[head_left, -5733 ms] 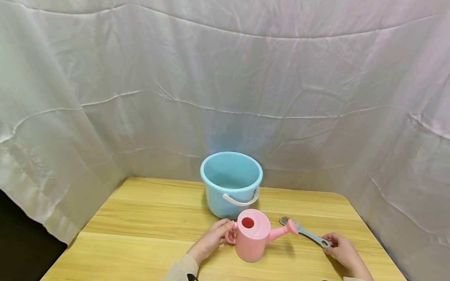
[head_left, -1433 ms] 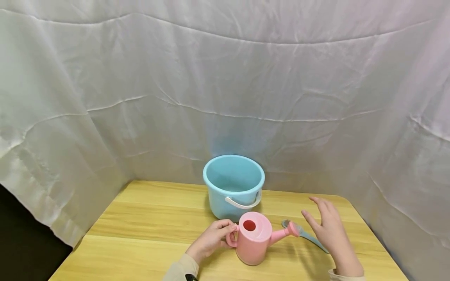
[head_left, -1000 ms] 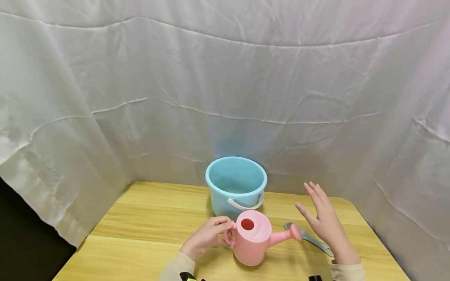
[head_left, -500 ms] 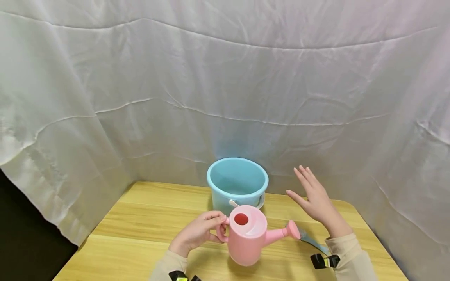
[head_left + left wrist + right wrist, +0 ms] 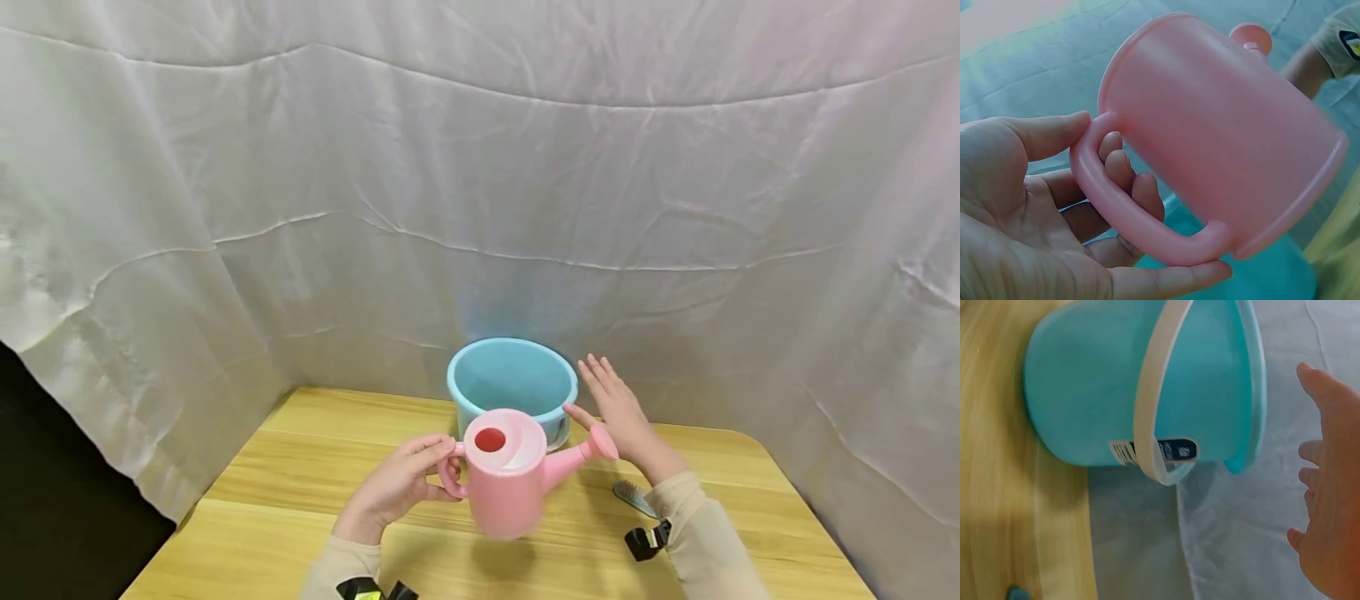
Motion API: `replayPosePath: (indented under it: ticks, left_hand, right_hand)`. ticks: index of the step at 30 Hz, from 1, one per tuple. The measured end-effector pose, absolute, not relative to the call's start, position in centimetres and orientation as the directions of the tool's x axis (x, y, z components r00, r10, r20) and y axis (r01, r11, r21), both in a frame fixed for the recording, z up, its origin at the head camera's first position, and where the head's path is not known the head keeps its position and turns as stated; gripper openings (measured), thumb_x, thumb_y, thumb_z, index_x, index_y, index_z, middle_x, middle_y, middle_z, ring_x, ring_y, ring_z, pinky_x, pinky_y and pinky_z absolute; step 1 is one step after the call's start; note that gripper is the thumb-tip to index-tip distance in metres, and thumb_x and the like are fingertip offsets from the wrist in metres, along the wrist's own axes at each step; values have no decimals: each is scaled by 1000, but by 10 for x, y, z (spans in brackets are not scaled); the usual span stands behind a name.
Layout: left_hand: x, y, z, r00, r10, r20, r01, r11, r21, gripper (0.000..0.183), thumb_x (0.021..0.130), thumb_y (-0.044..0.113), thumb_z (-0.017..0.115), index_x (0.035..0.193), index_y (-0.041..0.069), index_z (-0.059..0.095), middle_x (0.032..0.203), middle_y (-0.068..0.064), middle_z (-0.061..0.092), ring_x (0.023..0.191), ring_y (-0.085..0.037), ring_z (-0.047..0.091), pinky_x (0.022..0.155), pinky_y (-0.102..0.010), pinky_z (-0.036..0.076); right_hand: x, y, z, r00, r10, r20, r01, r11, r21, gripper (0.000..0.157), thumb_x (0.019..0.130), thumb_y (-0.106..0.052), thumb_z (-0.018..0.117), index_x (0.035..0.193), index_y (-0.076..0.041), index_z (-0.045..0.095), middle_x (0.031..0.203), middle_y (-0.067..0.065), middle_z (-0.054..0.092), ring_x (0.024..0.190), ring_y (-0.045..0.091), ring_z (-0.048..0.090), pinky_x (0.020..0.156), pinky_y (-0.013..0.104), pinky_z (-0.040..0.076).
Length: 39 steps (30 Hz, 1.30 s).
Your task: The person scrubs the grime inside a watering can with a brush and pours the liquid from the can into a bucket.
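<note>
A pink watering can (image 5: 506, 500) hangs above the table, its shadow on the wood below. My left hand (image 5: 397, 485) grips its handle (image 5: 1124, 209), fingers curled through the loop and thumb on top. The red filling hole (image 5: 490, 439) faces up and the spout points right. Behind it stands a light blue bucket (image 5: 463, 402), partly covered by the can. My right hand (image 5: 618, 417) is held out with straight, spread fingers beside the bucket's right rim. In the right wrist view the bucket's white carrying handle (image 5: 1147, 394) hangs down over a label.
A grey-blue brush (image 5: 632, 497) lies on the wooden table (image 5: 330, 467), its handle hidden under the right forearm. Pale fabric (image 5: 375, 167) walls in the back and sides. Black wrist straps (image 5: 645, 542) sit on the sleeves.
The right hand has let go of the brush, risen and moved left to the bucket's rim. The left hand has lifted the watering can off the table and shifted it slightly left.
</note>
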<state>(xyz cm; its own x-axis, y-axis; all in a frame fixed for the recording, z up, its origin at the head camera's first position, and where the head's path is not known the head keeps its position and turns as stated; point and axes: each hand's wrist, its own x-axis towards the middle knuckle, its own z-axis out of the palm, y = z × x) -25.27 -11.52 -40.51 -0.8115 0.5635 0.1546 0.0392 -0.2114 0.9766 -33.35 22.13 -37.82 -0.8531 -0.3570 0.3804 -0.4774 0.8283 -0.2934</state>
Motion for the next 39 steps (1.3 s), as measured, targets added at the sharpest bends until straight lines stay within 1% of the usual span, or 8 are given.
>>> replayPosePath:
  ticks: [5, 8, 14, 20, 25, 30, 35, 39]
  left_hand:
    - [-250, -124, -400, -824, 540, 171, 54, -227, 973, 33, 105, 21, 40, 79, 17, 60, 88, 6, 58, 82, -16, 70, 87, -51, 55]
    - [-249, -130, -397, -834, 523, 175, 61, -228, 972, 33, 105, 21, 40, 79, 18, 60, 87, 6, 58, 82, -14, 68, 87, -52, 55]
    - [-248, -141, -392, -847, 500, 181, 68, -235, 970, 33, 106, 23, 39, 82, 17, 60, 89, 6, 57, 83, -12, 65, 87, -52, 55]
    - [-245, -154, -391, -861, 475, 183, 71, -244, 967, 31, 106, 24, 37, 89, 20, 62, 86, 7, 58, 86, -11, 63, 88, -52, 55]
    - [-244, -169, -389, -863, 463, 202, 81, -267, 960, 34, 107, 23, 34, 91, 22, 65, 85, 7, 59, 85, -11, 63, 87, -49, 56]
    - [-244, -184, -388, -859, 448, 246, 105, -316, 943, 35, 108, 21, 30, 97, 20, 63, 87, 6, 60, 88, -11, 64, 88, -46, 56]
    - [-243, -196, -387, -888, 369, 275, 149, -335, 931, 35, 108, 21, 29, 96, 17, 62, 91, 6, 59, 90, -13, 63, 86, -43, 57]
    - [-245, -196, -388, -943, 235, 234, 160, -297, 941, 35, 107, 27, 33, 90, 16, 61, 92, 6, 57, 90, -17, 64, 84, -42, 55]
  right_hand:
    - [-339, 215, -384, -870, -349, 348, -459, 832, -313, 80, 95, -48, 53, 151, 2, 25, 160, 24, 18, 149, 44, 9, 116, 66, 16]
    - [-344, 215, -387, -865, -357, 354, -471, 819, -326, 84, 93, -50, 55, 149, 6, 26, 158, 27, 20, 147, 47, 12, 113, 68, 18]
    - [-356, 224, -394, -864, -385, 325, -490, 792, -365, 84, 93, -44, 57, 149, 9, 23, 157, 29, 19, 146, 49, 13, 114, 67, 17]
    - [-355, 225, -390, -878, -396, 268, -475, 786, -396, 81, 95, -39, 56, 150, 8, 20, 158, 28, 18, 147, 48, 10, 115, 67, 14]
    - [-354, 221, -386, -904, -373, 208, -427, 803, -416, 88, 94, -51, 54, 152, 5, 17, 160, 23, 15, 149, 43, 7, 118, 64, 11]
    - [-357, 218, -387, -911, -364, 194, -413, 798, -439, 90, 94, -53, 54, 152, 4, 16, 161, 22, 14, 150, 42, 6, 118, 64, 10]
    - [-361, 217, -389, -911, -363, 195, -412, 798, -439, 90, 94, -53, 53, 153, 3, 15, 161, 21, 13, 150, 41, 6, 118, 64, 10]
    - [-363, 218, -390, -909, -363, 203, -416, 800, -432, 89, 94, -53, 53, 152, 4, 17, 161, 22, 15, 150, 42, 8, 118, 64, 12]
